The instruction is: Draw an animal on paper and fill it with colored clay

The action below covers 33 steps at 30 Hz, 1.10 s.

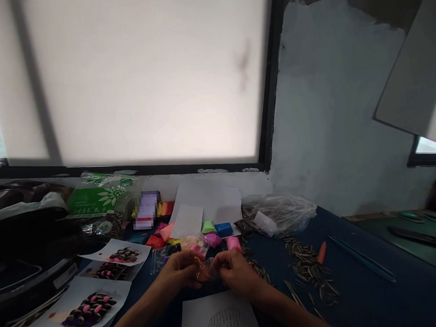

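Note:
Between my hands is a small clear plastic packet [204, 270] with orange modelling clay in it. My left hand [182, 268] pinches its left side, and my right hand [232, 270] pinches the right side. Just below them lies a white sheet [220, 314] with a pencil drawing of a rounded, scaly shape. Behind the hands are packets of coloured clay, among them a green one [208, 227], a blue one [224, 229] and a pink one [233, 244].
Sunflower seeds [312, 270] lie scattered at right, beside an orange stick [322, 253] and a long blue strip [363, 258]. Cards with seed pictures [89, 309] are at left, near a green seed bag [96, 195] and a phone [146, 210]. A clear plastic bag [285, 211] rests by the wall.

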Each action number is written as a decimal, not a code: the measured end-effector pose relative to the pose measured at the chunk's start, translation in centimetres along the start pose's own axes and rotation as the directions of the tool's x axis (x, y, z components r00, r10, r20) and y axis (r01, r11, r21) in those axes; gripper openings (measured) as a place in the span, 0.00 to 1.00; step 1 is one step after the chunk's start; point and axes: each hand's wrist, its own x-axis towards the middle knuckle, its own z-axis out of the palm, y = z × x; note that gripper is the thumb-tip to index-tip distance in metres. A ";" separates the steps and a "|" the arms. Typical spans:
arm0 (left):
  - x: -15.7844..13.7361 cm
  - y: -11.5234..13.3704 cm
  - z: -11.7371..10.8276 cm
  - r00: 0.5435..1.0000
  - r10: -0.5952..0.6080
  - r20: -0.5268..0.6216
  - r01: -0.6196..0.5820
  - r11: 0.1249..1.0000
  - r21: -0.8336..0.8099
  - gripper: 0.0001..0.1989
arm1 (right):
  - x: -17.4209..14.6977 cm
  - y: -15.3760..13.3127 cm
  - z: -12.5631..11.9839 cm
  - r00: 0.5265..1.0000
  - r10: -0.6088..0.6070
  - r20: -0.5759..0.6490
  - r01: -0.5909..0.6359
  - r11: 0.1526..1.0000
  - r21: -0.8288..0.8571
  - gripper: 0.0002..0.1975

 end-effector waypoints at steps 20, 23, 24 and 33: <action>0.4 0.4 0.3 0.997 -0.062 -0.044 0.062 0.998 -0.010 0.26 | -0.2 1.5 -0.4 0.995 0.087 0.052 -0.092 0.992 0.091 0.15; 0.7 0.1 0.1 0.998 -0.036 -0.059 0.035 0.999 -0.021 0.25 | -0.1 1.5 -0.3 0.999 0.037 0.029 -0.041 0.986 0.164 0.12; 0.8 0.0 0.0 0.998 -0.028 -0.065 0.026 0.999 -0.024 0.25 | -0.1 1.5 -0.2 1.000 0.014 0.027 -0.019 0.983 0.184 0.11; 0.2 0.1 0.8 0.999 0.015 -0.052 -0.016 1.000 -0.004 0.20 | -0.6 0.8 -0.3 0.991 -0.121 0.050 0.111 0.978 0.178 0.12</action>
